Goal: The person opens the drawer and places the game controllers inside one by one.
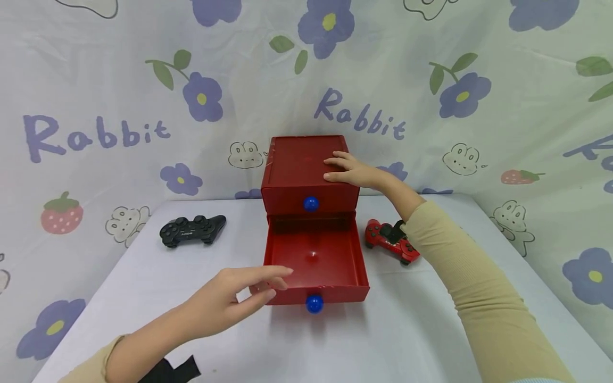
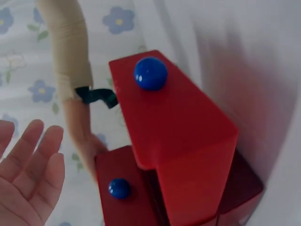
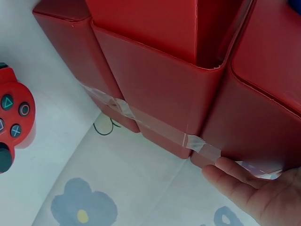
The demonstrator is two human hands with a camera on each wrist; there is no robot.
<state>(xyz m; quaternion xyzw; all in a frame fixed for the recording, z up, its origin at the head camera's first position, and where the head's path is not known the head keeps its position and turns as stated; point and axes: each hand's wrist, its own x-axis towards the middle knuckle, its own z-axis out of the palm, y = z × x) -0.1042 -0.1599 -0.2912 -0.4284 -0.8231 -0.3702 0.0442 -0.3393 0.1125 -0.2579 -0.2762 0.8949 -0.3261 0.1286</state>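
A red drawer box [image 1: 306,159] stands at the middle of the table, its lower drawer [image 1: 311,250] pulled out and bare inside. Blue round knobs mark the fronts: the upper knob [image 1: 311,204] on the closed drawer, the lower knob [image 1: 314,304] on the pulled-out one. My right hand [image 1: 351,170] rests on the box's top at its right side, fingers spread. Over the left front corner of the pulled-out drawer hovers my left hand [image 1: 246,295], fingers loosely extended and holding nothing. In the left wrist view, the left hand [image 2: 30,176] is apart from the drawer front [image 2: 174,113].
A black game controller [image 1: 193,230] lies left of the box. Close to its right side is a red game controller [image 1: 390,242], partly hidden by the right wrist's black strap [image 1: 394,232]. Behind the table hangs a flower-and-rabbit printed cloth [image 1: 306,80]. Clear tape [image 3: 155,127] runs along the box's side.
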